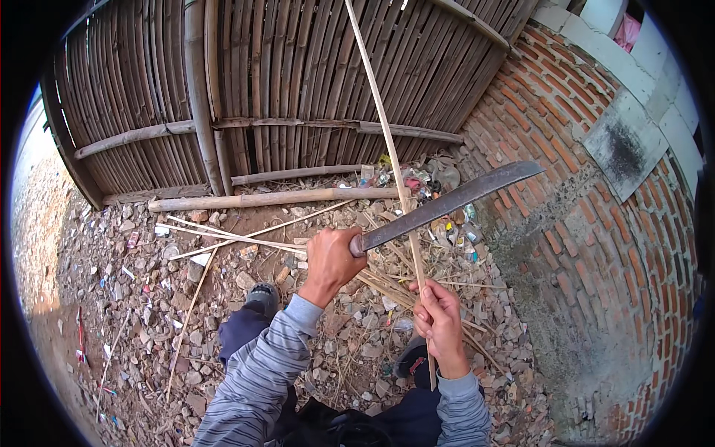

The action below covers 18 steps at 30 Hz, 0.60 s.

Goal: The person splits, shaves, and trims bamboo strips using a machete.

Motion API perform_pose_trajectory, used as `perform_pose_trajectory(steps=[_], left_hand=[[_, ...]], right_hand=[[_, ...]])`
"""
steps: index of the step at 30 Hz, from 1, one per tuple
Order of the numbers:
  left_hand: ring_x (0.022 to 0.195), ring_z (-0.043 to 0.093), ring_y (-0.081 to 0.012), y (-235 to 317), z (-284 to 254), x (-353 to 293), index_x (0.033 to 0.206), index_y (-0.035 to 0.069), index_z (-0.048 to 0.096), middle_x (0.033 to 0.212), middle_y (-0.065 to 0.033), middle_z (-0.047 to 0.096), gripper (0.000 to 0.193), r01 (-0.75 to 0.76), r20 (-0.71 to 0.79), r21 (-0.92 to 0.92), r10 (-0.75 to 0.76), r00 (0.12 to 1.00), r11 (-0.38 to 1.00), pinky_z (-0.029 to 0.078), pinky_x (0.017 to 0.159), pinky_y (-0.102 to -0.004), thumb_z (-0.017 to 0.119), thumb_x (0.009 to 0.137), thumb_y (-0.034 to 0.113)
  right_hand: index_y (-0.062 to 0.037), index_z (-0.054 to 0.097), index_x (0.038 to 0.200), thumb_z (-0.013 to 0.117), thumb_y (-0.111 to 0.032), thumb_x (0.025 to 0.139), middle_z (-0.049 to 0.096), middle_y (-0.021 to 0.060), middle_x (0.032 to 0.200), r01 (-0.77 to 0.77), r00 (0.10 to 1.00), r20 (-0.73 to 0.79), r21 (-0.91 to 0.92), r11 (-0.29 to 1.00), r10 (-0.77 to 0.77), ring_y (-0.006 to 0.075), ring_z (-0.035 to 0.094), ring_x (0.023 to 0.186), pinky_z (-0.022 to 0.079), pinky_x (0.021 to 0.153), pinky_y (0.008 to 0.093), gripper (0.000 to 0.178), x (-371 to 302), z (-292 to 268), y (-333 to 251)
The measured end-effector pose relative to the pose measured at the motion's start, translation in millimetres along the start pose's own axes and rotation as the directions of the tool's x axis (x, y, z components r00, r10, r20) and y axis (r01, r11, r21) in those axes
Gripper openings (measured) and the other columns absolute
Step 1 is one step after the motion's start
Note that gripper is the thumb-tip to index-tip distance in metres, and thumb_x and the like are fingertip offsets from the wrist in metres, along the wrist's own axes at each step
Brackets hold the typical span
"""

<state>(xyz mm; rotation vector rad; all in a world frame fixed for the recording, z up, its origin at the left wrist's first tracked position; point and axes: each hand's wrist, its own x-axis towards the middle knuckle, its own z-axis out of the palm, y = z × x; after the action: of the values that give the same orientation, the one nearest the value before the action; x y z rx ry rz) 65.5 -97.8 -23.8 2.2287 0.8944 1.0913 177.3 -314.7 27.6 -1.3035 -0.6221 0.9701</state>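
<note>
My left hand (326, 262) is closed round the handle of a machete (454, 200), whose long dark blade points to the far right. My right hand (441, 322) grips a long pale bamboo strip (383, 123) near its lower end. The strip stands steeply, running up past the top edge of the view, with a short end showing below my right hand. The blade crosses the strip above that hand; whether the two touch I cannot tell.
Several cut bamboo strips (223, 237) lie on the stony ground beyond my left hand. A thick bamboo pole (283, 199) rests before a bamboo fence (290, 82). Litter (450, 232) is scattered near the brick wall (588, 261) on the right. My shoes (262, 296) stand on rubble.
</note>
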Motion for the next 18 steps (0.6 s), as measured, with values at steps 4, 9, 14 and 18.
perform_pose_trajectory(steps=[4, 9, 14, 18], left_hand=[[0.068, 0.069, -0.0405, 3.1, -5.7, 1.9, 0.086, 0.013, 0.080, 0.071, -0.0183, 0.070, 0.017, -0.029, 0.003, -0.021, 0.029, 1.000, 0.999, 0.055, 0.063, -0.0507, 0.072, 0.071, 0.016], [0.075, 0.070, -0.0439, -17.1, -17.8, 20.5, 0.095, 0.008, 0.081, 0.080, -0.0233, 0.072, 0.022, 0.125, -0.208, -0.054, -0.133, 0.969, 0.991, 0.058, 0.071, -0.0477, 0.071, 0.077, 0.016], [0.072, 0.070, -0.0419, -2.3, -10.4, 2.7, 0.092, 0.013, 0.080, 0.073, -0.0207, 0.071, 0.022, 0.033, -0.002, -0.008, -0.033, 0.999, 0.999, 0.057, 0.068, -0.0519, 0.069, 0.074, 0.016], [0.070, 0.070, -0.0411, 1.6, -3.6, -5.4, 0.086, 0.010, 0.078, 0.072, -0.0183, 0.071, 0.017, -0.031, 0.069, 0.015, 0.030, 0.997, 0.999, 0.057, 0.068, -0.0500, 0.071, 0.074, 0.019]], right_hand=[[0.0018, 0.064, 0.125, 0.053, -0.019, 0.111, 0.046, -0.0036, 0.066, -0.009, 1.000, -0.017, -0.028, 1.000, 0.009, 0.0016, 0.033, 0.045, 0.025, 0.042, 0.0203, 0.028, -15.3, -4.2, 5.9], [0.0029, 0.063, 0.123, 0.051, -0.019, 0.112, 0.045, -0.0027, 0.067, -0.106, 0.993, 0.037, -0.116, 0.988, 0.111, 0.0014, 0.032, 0.046, 0.024, 0.041, 0.0202, 0.027, -33.5, 2.1, 26.0], [0.0017, 0.063, 0.124, 0.051, -0.020, 0.112, 0.046, -0.0036, 0.066, -0.074, 0.997, 0.020, -0.067, 0.995, 0.076, 0.0012, 0.033, 0.045, 0.024, 0.041, 0.0194, 0.028, -9.8, -7.3, 16.7], [0.0004, 0.065, 0.125, 0.052, -0.021, 0.111, 0.048, -0.0036, 0.066, 0.017, 0.999, -0.029, -0.137, 0.990, -0.021, 0.0013, 0.033, 0.045, 0.025, 0.040, 0.0191, 0.029, -0.7, -13.3, 18.4]])
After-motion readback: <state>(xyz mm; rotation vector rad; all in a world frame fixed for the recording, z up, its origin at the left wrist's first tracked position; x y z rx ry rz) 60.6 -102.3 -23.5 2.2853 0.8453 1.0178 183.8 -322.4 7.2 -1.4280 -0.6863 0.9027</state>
